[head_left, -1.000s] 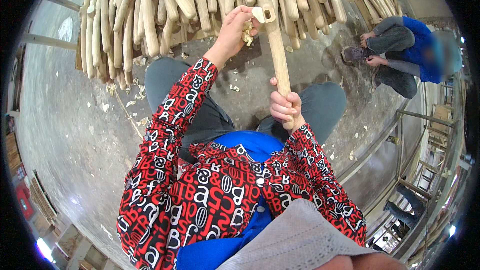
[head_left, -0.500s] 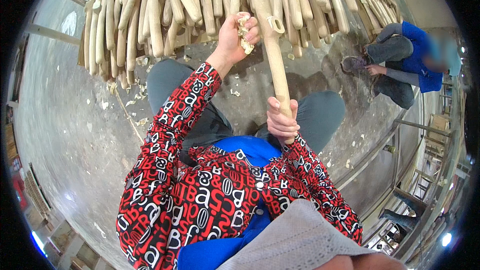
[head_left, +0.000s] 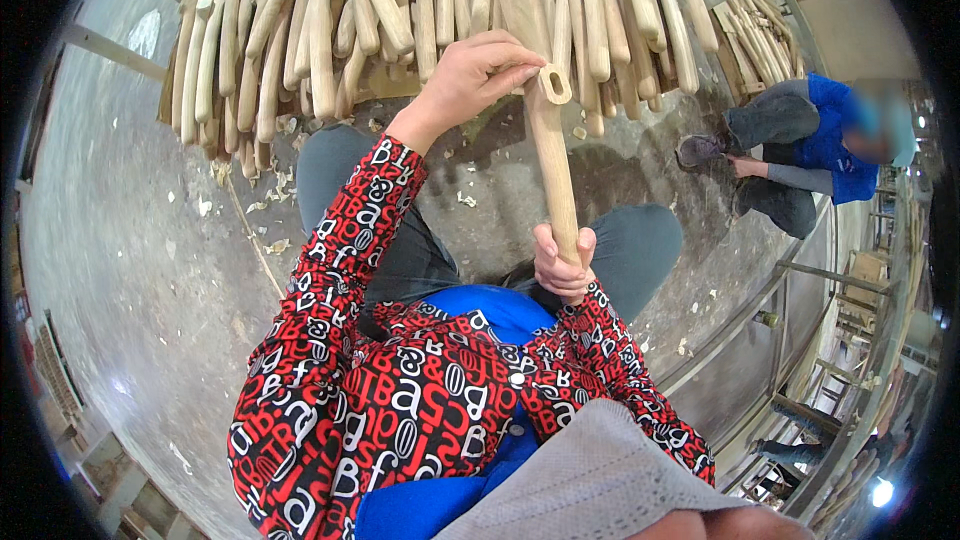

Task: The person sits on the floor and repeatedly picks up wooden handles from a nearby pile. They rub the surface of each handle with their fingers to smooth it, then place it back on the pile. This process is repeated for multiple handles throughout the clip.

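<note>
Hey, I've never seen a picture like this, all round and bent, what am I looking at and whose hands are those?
There is no machine here. The picture comes from a wide fisheye camera worn on a person's head, looking down, so straight edges bend near the rim. The two arms in red, black and white patterned sleeves are that person's own. The right hand grips the lower part of a pale wooden handle with a slot hole at its top end. The left hand touches that top end. Beyond it, a pile of similar wooden handles lies on the grey concrete floor, with wood chips scattered about. At right, another person in blue crouches.
</note>
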A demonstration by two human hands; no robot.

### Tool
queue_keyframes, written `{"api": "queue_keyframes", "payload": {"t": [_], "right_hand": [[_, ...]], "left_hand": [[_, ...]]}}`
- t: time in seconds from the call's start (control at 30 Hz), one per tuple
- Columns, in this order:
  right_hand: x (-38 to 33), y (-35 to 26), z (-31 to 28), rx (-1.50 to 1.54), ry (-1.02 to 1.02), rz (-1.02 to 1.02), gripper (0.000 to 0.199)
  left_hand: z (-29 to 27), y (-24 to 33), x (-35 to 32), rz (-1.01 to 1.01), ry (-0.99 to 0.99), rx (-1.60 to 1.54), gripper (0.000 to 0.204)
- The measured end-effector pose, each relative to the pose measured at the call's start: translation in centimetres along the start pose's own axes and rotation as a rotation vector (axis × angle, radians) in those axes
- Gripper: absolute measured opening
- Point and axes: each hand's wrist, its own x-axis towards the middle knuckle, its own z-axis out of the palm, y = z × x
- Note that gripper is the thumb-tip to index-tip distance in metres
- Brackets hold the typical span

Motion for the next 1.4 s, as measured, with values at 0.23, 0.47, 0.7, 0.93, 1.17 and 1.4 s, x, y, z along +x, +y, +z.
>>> {"api": "queue_keyframes", "payload": {"t": [0.23,0.47,0.7,0.93,1.17,1.4], "right_hand": [[-0.1,0.1,0.1,-0.031,0.047,-0.028,0.036],[0.3,0.3,0.1,-0.058,-0.052,0.018,0.034],[1.8,0.6,1.1,0.051,-0.121,0.006,0.033],[0.5,0.8,1.5,0.071,-0.004,-0.003,0.032],[-0.1,1.1,2.2,0.031,0.047,-0.005,0.037],[0.2,1.4,2.5,0.034,0.045,-0.022,0.037]], "left_hand": [[0.8,0.7,-0.2,0.142,0.142,0.094,0.008],[1.5,1.7,-0.2,0.118,0.189,-0.005,0.006],[0.6,1.8,0.2,0.034,0.072,0.012,0.029],[-0.1,0.9,0.2,-0.044,-0.082,0.009,0.034],[-0.5,0.5,0.2,0.003,-0.108,0.04,0.032],[-0.1,0.6,0.2,0.094,-0.039,0.08,0.028]]}}
